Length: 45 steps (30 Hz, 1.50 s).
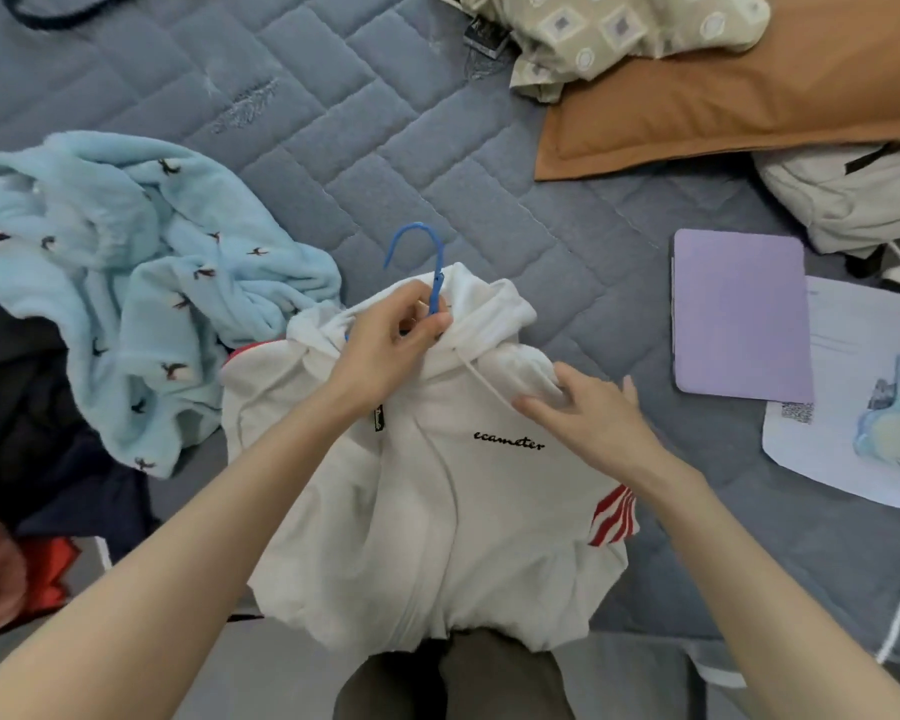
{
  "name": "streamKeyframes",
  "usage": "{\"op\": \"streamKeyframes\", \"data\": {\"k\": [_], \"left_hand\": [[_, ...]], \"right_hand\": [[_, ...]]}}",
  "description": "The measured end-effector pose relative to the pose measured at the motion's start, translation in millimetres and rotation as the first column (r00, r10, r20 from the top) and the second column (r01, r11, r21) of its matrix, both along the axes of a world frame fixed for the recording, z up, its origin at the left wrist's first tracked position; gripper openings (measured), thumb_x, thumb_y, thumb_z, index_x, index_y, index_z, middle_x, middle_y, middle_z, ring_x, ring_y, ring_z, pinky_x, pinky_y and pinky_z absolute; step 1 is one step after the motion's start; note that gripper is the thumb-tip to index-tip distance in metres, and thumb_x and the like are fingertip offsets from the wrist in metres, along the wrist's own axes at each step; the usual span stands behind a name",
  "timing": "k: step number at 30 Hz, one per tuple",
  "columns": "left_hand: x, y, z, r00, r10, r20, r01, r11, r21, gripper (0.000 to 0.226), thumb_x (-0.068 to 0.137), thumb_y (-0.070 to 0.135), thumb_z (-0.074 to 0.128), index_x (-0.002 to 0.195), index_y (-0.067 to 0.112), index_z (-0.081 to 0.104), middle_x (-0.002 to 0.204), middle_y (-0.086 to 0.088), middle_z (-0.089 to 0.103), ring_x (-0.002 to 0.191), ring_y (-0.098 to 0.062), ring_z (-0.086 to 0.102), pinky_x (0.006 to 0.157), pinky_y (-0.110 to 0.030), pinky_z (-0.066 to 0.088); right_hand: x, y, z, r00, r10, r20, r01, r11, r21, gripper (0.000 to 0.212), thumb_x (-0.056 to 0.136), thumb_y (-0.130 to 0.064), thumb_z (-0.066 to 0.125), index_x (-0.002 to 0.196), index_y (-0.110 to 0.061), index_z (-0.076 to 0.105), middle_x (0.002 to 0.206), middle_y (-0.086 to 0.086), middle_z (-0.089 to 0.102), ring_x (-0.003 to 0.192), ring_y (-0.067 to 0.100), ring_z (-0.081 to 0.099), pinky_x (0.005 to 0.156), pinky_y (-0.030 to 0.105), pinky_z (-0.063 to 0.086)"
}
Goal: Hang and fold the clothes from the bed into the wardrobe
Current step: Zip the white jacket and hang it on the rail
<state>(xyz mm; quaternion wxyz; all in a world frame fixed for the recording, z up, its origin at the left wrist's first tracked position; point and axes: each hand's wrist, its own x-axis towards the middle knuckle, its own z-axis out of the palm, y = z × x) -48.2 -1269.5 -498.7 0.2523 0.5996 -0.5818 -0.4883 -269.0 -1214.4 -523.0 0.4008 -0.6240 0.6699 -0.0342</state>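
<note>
In the head view, a white zip-front hoodie with the black script "ecameter" on its chest (pixel 437 511) lies front-up on the near edge of the grey-blue quilted bed (pixel 437 148), its hem hanging over the edge towards the person's legs. Red stripes show on the sleeve at its right side. A blue plastic hanger (pixel 418 249) sits inside the hoodie. Only its hook and neck stick out of the collar, the hook pointing away from the person.

The left hand (pixel 385 340) is closed round the hanger's neck right at the collar, fingers curled and thumb pressed against the blue plastic. The right hand (pixel 588 413) lies on the hoodie's shoulder bulge, thumb stretched out and fingers bent over the fabric. I cannot tell whether it pinches the cloth or only presses it.

Just left of the hoodie and touching it is a crumpled light-blue fleece garment with small dark bird shapes (pixel 141 283). Dark clothes (pixel 32 407) are piled under its near side.

To the right, apart from the hoodie, a lilac flat case (pixel 739 314) lies on the bed, and a white paper sheet (pixel 822 459) carries a pale blue hairbrush (pixel 894 433). Farther back rests an orange-brown pillow (pixel 723 111), with a beige patterned cloth (pixel 619 28) on its far corner.
</note>
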Motion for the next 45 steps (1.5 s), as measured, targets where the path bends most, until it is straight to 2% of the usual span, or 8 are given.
{"op": "streamKeyframes", "data": {"k": [5, 10, 14, 19, 25, 32, 37, 45], "left_hand": [[25.9, 61.9, 40.4, 0.997, 0.044, -0.065, -0.048, 0.997, -0.062, 0.01, 0.094, 0.015, 0.056, 0.084, 0.014, 0.059, 0.075, -0.001, 0.054, 0.069, -0.009, 0.045, 0.071, -0.026, 0.038], [71.1, 134.2, 80.8, 0.988, 0.115, -0.098, -0.13, 0.979, -0.158, 0.011, 0.093, 0.015, 0.057, 0.083, 0.019, 0.06, 0.084, -0.011, 0.062, 0.073, -0.021, 0.05, 0.072, -0.031, 0.041], [118.0, 192.2, 119.4, 0.972, 0.198, -0.126, -0.223, 0.946, -0.236, 0.009, 0.093, 0.02, 0.059, 0.085, 0.018, 0.062, 0.079, 0.006, 0.063, 0.074, -0.007, 0.054, 0.073, -0.023, 0.042], [174.5, 272.1, 164.9, 0.923, 0.382, -0.052, -0.373, 0.848, -0.376, 0.013, 0.094, 0.028, 0.057, 0.096, 0.021, 0.067, 0.097, 0.012, 0.065, 0.096, -0.002, 0.056, 0.089, -0.021, 0.04], [210.7, 374.1, 176.0, 0.475, 0.872, 0.122, -0.797, 0.485, -0.361, 0.051, 0.087, 0.033, 0.068, 0.13, 0.017, 0.047, 0.129, -0.008, 0.036, 0.121, -0.02, 0.029, 0.107, -0.027, 0.023], [224.1, 427.1, 201.7, -0.123, 0.992, -0.013, -0.99, -0.123, -0.074, 0.047, 0.082, 0.016, 0.063, 0.116, 0.01, 0.031, 0.132, -0.014, 0.036, 0.116, -0.024, 0.038, 0.095, -0.03, 0.039], [179.7, 477.9, 218.7, -0.28, 0.96, -0.031, -0.943, -0.281, -0.181, 0.022, 0.09, 0.016, 0.044, 0.112, 0.015, 0.05, 0.106, -0.003, 0.059, 0.098, -0.027, 0.053, 0.075, -0.032, 0.038], [84.5, 572.8, 240.7, -0.163, 0.983, 0.087, -0.855, -0.097, -0.509, 0.015, 0.081, 0.041, 0.047, 0.076, 0.033, 0.036, 0.06, 0.011, 0.044, 0.059, -0.02, 0.035, 0.053, -0.028, 0.033]], "right_hand": [[39.3, 43.6, 42.9, 0.998, 0.056, 0.034, -0.05, 0.989, -0.139, 0.035, 0.09, -0.053, 0.053, 0.098, -0.02, 0.044, 0.069, -0.004, 0.054, 0.07, 0.027, 0.054, 0.058, 0.035, 0.035], [98.1, 92.2, 93.7, 0.988, 0.152, 0.029, -0.132, 0.926, -0.353, 0.022, 0.093, -0.05, 0.049, 0.082, -0.035, 0.037, 0.064, -0.016, 0.043, 0.069, 0.021, 0.047, 0.06, 0.033, 0.03], [146.6, 130.2, 132.8, 0.964, 0.265, 0.018, -0.233, 0.876, -0.423, 0.027, 0.091, -0.054, 0.049, 0.102, -0.031, 0.054, 0.069, -0.008, 0.056, 0.069, 0.021, 0.052, 0.06, 0.033, 0.035], [206.7, 175.2, 177.8, 0.888, 0.415, 0.199, -0.284, 0.835, -0.472, 0.014, 0.093, -0.044, 0.055, 0.086, -0.033, 0.059, 0.056, -0.012, 0.052, 0.055, 0.01, 0.047, 0.055, 0.032, 0.036], [257.7, 208.9, 213.3, 0.752, 0.591, 0.291, -0.444, 0.782, -0.437, 0.019, 0.087, -0.05, 0.057, 0.085, -0.032, 0.062, 0.059, -0.007, 0.054, 0.054, 0.008, 0.044, 0.056, 0.029, 0.035], [288.7, 244.0, 251.2, 0.464, 0.817, 0.342, -0.649, 0.576, -0.497, 0.022, 0.091, -0.041, 0.056, 0.076, -0.026, 0.053, 0.057, -0.009, 0.047, 0.056, 0.009, 0.042, 0.057, 0.033, 0.035], [283.0, 269.9, 257.0, 0.373, 0.812, 0.448, -0.702, 0.563, -0.436, 0.022, 0.092, -0.04, 0.054, 0.077, -0.025, 0.047, 0.066, -0.013, 0.05, 0.065, 0.01, 0.046, 0.063, 0.035, 0.039], [305.2, 322.8, 264.7, 0.337, 0.828, 0.447, -0.763, 0.519, -0.385, 0.019, 0.093, -0.037, 0.05, 0.076, -0.028, 0.046, 0.078, -0.012, 0.054, 0.079, 0.015, 0.05, 0.069, 0.033, 0.035]]}}
